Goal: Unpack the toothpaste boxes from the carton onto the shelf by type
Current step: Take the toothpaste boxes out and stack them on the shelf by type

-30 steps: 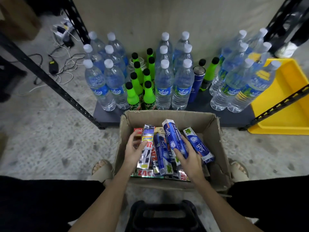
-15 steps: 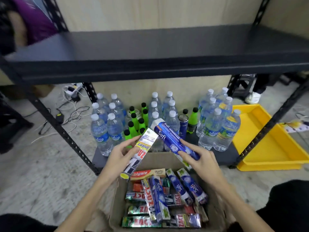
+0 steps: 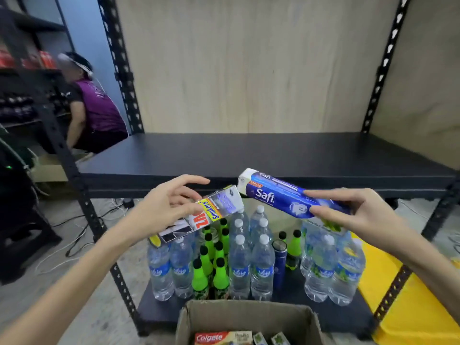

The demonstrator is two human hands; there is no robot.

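Dark, bare shelf [image 3: 261, 155] ahead. Just below its front edge: left hand [image 3: 164, 210] gripping a silver box [image 3: 199, 217], right hand [image 3: 368, 215] pinching a blue box [image 3: 281, 195]. Carton [image 3: 249, 317] below, more inside. Carrying step; next, probably setting each on its own side.

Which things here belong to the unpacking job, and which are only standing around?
Part of the job:
- Safi box in the right hand
- Smokers box in the left hand
- carton with a Colgate box inside
- shelf

Just standing around:
- water bottles
- green bottles
- blue can
- yellow tray
- cables
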